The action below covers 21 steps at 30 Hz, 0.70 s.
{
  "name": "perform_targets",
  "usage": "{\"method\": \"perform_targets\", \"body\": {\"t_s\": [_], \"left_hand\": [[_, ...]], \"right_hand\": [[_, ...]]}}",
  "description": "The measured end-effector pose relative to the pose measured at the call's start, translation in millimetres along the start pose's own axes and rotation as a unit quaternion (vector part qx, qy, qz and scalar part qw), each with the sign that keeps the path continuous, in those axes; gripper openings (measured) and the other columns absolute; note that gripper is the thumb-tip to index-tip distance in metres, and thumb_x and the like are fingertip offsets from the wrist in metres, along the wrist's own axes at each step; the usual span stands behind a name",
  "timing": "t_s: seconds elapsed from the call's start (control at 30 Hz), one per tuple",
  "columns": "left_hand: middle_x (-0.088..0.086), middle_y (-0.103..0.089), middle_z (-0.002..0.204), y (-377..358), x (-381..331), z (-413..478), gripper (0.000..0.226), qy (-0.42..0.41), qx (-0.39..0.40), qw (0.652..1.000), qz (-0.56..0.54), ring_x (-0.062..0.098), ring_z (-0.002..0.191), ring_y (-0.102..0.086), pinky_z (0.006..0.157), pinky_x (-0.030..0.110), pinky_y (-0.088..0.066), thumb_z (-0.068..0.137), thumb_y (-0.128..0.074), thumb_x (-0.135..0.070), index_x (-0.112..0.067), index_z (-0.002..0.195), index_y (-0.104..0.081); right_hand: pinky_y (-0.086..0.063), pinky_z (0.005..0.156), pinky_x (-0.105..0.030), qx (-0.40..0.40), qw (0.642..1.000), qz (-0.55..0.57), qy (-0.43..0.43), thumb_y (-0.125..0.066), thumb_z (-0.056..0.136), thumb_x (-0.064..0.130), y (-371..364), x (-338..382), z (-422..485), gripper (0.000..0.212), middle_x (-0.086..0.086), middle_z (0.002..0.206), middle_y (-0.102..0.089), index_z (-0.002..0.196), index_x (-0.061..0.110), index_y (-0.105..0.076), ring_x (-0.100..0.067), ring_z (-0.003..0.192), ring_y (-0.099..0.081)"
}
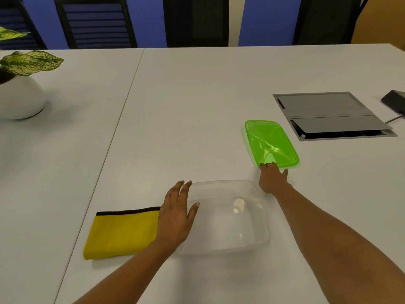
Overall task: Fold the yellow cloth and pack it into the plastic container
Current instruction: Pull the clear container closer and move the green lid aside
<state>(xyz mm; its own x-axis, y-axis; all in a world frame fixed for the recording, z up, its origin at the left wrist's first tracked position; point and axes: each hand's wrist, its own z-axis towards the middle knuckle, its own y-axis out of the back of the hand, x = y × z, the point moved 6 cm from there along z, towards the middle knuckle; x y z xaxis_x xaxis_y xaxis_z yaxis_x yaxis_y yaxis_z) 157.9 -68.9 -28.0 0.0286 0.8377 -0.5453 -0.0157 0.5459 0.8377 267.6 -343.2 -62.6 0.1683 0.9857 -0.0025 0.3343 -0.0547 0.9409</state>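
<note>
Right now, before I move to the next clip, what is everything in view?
yellow cloth: one, yellow with black edge, folded, left of the container
plastic container: one, clear, near centre, nothing inside
lid: one, green, beyond the container to the right
plant pot: one, white with speckled green leaves, far left
cable hatch: one, grey, set in the table, far right
black device: one, corded, right edge
chairs: four, dark, behind the table
table: one, white
left hand: open, at the container's left rim
right hand: touching the lid's near edge

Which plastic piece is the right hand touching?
The green lid: the right hand touches its near edge with its fingertips. The clear container sits by the left hand.
</note>
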Motion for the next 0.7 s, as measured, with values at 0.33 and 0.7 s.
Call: {"method": "perform_targets", "body": {"t_s": [0.33, 0.7], "left_hand": [[0.0, -0.025, 0.155, 1.7, -1.1, -0.2, 0.056, -0.002, -0.001, 1.0, -0.015, 0.018, 0.141, -0.024, 0.109, 0.034, -0.033, 0.094, -0.045, -0.037, -0.025, 0.145, -0.025], [0.005, -0.012, 0.158, 9.6, 3.8, -5.2, 0.056, 0.04, 0.041, 0.987, -0.151, 0.022, 0.143, -0.022, 0.112, 0.037, -0.029, 0.096, -0.047, -0.028, -0.017, 0.146, -0.025]], "right_hand": [[-0.04, 0.091, -0.038, -0.105, 0.992, -0.07, 0.028, -0.037, 0.096, 0.017, -25.2, -19.0, -61.2, 0.033, 0.0, 0.118, -0.057, 0.12, 0.028, -0.056, -0.022, 0.11, -0.051], [-0.044, 0.079, -0.029, -0.115, 0.993, 0.003, 0.001, -0.038, 0.098, 0.03, -57.3, -36.4, -158.7, 0.031, 0.006, 0.109, -0.063, 0.117, 0.041, -0.059, -0.017, 0.102, -0.055]]}}
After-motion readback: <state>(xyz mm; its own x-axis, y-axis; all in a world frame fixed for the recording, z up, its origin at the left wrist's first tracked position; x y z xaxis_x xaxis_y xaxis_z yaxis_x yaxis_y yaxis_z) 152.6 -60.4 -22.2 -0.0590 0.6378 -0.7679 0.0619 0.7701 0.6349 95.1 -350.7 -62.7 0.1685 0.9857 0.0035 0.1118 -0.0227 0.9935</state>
